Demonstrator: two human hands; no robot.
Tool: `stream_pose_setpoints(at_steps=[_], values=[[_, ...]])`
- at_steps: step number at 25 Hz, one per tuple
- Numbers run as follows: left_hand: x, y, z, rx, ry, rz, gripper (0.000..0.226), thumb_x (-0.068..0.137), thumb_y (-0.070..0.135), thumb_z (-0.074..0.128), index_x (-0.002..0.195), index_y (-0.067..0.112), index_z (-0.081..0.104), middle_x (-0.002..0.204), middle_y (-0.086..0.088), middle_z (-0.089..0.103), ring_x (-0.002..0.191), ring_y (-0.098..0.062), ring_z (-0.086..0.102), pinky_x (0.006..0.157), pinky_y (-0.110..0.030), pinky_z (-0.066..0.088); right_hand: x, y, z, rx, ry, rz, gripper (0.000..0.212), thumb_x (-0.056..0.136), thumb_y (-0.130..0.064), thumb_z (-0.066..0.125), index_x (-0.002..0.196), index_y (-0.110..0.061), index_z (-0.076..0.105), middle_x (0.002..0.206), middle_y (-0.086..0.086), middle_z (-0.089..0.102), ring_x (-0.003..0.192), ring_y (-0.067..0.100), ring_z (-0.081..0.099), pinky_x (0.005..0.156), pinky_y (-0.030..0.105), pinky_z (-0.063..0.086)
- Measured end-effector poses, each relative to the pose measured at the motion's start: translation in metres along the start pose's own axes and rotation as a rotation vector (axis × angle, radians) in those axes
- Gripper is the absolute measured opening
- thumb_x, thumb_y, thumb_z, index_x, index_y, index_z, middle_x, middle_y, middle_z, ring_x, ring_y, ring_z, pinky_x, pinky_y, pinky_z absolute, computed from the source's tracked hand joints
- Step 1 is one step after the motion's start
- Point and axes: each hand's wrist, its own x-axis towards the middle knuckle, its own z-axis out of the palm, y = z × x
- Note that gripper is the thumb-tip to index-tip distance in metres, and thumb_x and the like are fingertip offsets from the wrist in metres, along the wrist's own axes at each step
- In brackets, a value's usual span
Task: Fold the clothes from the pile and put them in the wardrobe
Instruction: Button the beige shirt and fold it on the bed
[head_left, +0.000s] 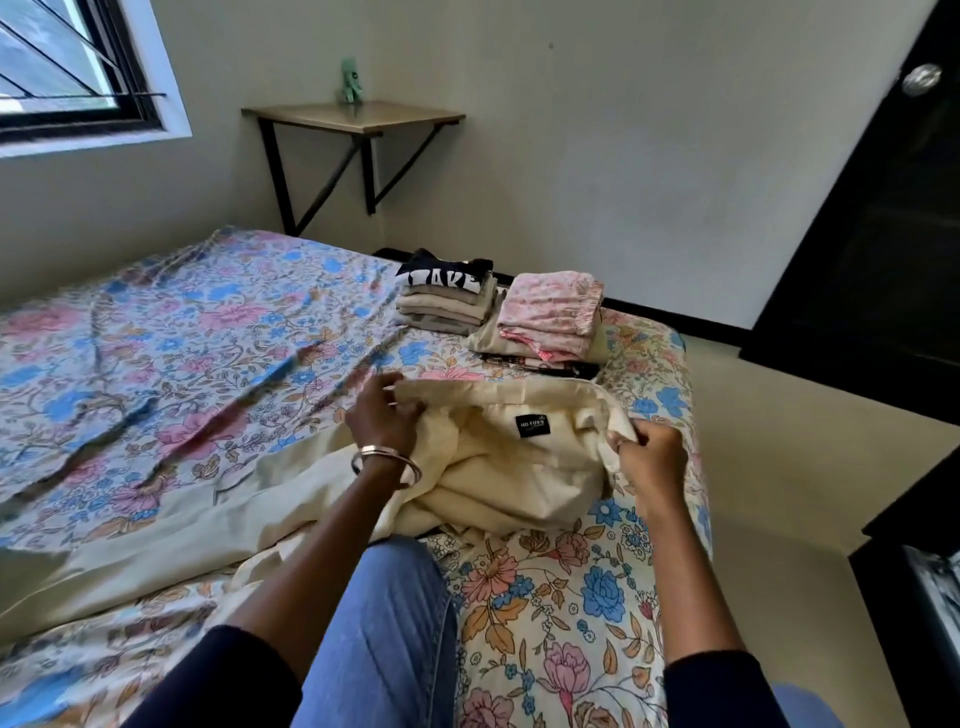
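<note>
Two hands on cream trousers (483, 467) mid-bed: left hand (382, 415) pinches waistband, right hand (649, 454) grips other end. Beyond, 2 folded stacks done: beige stack (447, 306), pink stack (550, 314). Wardrobe trip still left, I reckon.

Two folded stacks (445, 296) (545, 317), one cream garment (493, 478), two hands (382, 415) (649, 457).

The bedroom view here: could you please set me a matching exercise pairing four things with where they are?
Things:
1. cream garment
2. green figurine
3. pink folded clothes
4. black printed top

Places:
A. on the wall shelf
B. top of the left folded stack
C. gripped by left hand and right hand
D. top of the right folded stack

Pairs: 1-C, 2-A, 3-D, 4-B
</note>
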Motion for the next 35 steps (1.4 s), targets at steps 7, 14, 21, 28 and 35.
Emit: stream_pose_setpoints(at_steps=[7,14,21,28,35], values=[[-0.105,-0.028,0.079,0.040,-0.256,0.231,0.020,0.071,-0.002,0.075,0.086,0.011,0.077,0.085,-0.006,0.067,0.071,-0.012,0.057,0.065,-0.017,0.046,-0.057,0.047,0.063,0.042,0.037,0.041,0.021,0.083,-0.002,0.071,0.104,-0.008,0.069,0.102,0.010,0.071,0.089,0.018,0.067,0.060,0.014,0.043],[-0.128,-0.052,0.087,0.264,-0.316,0.231,0.017,0.082,0.017,0.071,0.097,0.024,0.076,0.087,-0.001,0.073,0.069,-0.019,0.064,0.061,-0.027,0.047,-0.079,0.077,0.067,0.416,-0.074,0.252,0.033,0.086,0.003,0.067,0.116,-0.011,0.067,0.096,0.002,0.072,0.088,0.017,0.070,0.080,0.039,0.059],[-0.123,-0.056,0.086,-0.081,-0.417,0.007,0.030,0.085,-0.002,0.059,0.101,0.017,0.075,0.083,0.006,0.072,0.065,0.003,0.065,0.069,-0.024,0.058,-0.079,0.082,0.067,0.784,-0.127,0.366,0.039,0.078,0.016,0.066,0.105,-0.013,0.064,0.100,0.010,0.072,0.098,0.027,0.069,0.089,0.042,0.055],[-0.127,-0.055,0.084,-0.168,-0.505,-0.090,0.020,0.080,0.011,0.075,0.099,0.013,0.076,0.088,-0.003,0.075,0.074,-0.006,0.069,0.078,-0.026,0.058,-0.087,0.084,0.070,0.817,-0.069,0.391,0.025,0.078,0.007,0.072,0.099,-0.005,0.065,0.095,0.016,0.072,0.091,0.032,0.070,0.081,0.042,0.059],[-0.129,-0.061,0.089,0.047,-0.515,0.274,0.049,0.086,0.009,0.066,0.125,0.038,0.060,0.095,0.005,0.055,0.075,-0.008,0.053,0.069,-0.023,0.052,-0.089,0.082,0.063,0.723,-0.194,0.280,0.024,0.081,0.009,0.069,0.097,-0.009,0.067,0.093,0.012,0.074,0.088,0.026,0.071,0.080,0.036,0.059]])
